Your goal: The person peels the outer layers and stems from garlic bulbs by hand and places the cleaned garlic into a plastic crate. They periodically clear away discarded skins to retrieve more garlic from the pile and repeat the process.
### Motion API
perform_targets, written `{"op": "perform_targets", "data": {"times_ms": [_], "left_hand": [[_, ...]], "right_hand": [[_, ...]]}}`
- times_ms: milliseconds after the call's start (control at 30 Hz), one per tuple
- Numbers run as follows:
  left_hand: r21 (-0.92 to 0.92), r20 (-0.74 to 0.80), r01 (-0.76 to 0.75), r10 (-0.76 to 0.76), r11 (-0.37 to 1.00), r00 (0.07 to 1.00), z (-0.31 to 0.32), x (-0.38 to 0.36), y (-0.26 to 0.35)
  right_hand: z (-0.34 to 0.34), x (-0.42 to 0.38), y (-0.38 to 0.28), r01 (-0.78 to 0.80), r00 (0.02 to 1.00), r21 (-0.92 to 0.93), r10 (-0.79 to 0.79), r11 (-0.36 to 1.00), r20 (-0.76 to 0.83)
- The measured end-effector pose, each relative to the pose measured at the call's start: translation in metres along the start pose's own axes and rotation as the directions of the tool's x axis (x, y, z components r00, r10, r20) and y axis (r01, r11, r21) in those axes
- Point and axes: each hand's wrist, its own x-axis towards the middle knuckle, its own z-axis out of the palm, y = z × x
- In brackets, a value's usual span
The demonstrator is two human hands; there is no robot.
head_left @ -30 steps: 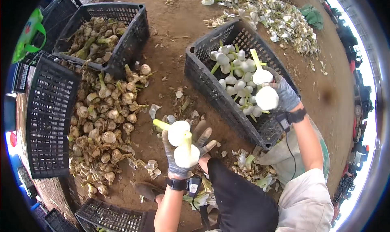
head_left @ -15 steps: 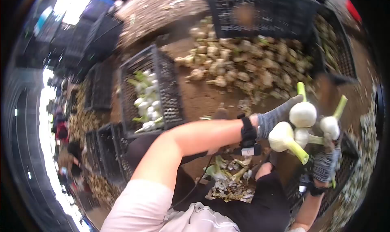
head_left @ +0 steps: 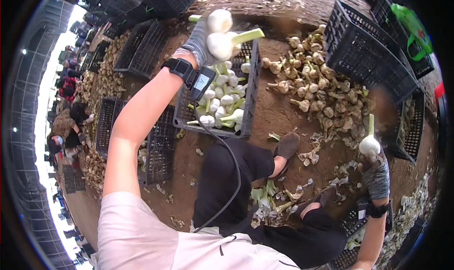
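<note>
My left hand [head_left: 197, 42], in a grey knit glove, grips a few clean white garlic bulbs [head_left: 219, 45] with short cut green stems. It hangs over the far end of a black plastic crate [head_left: 254, 83], which holds many similar trimmed bulbs [head_left: 227, 99]. On the right, my right hand [head_left: 377, 179], gloved alike, has its fingers closed around the lower side of one white garlic bulb [head_left: 369, 146], its stem pointing up. Below that wrist is another dark crate [head_left: 347, 258], partly hidden by my arm and leg.
A heap of unpeeled, earthy garlic [head_left: 321, 88] lies on the dirt floor ahead, beside a tilted black crate [head_left: 369, 47]. A green bag [head_left: 412, 28] hangs at upper right. Peelings [head_left: 276, 201] lie between my feet. Another person [head_left: 66, 128] sits at far left among more crates.
My left hand has swung from beside my right hand to above the crate on the left, carrying garlic bulbs. My right hand stays at the right with one bulb. The view has shifted.
</note>
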Motion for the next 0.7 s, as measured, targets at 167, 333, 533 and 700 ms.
{"op": "perform_targets", "data": {"times_ms": [167,333,533,700], "left_hand": [[-0.14,-0.295,-0.007,-0.035,0.99,0.955,-0.059,0.021,0.005],[0.162,0.056,-0.045,0.037,0.986,0.998,-0.025,-0.002,-0.024],[0.069,0.591,0.284,-0.268,0.956,0.761,0.025,-0.046,-0.147],[0.087,0.426,0.271,-0.282,0.959,0.86,-0.011,-0.037,-0.188]], "right_hand": [[0.047,0.007,-0.023,-0.058,0.995,-0.006,0.058,0.998,0.084],[0.103,0.027,-0.039,-0.042,0.98,-0.114,0.063,0.993,0.191],[0.192,0.055,-0.011,0.354,0.858,-0.322,-0.168,0.878,0.485],[0.179,0.043,-0.02,0.428,0.767,-0.545,0.028,0.721,0.64]]}}
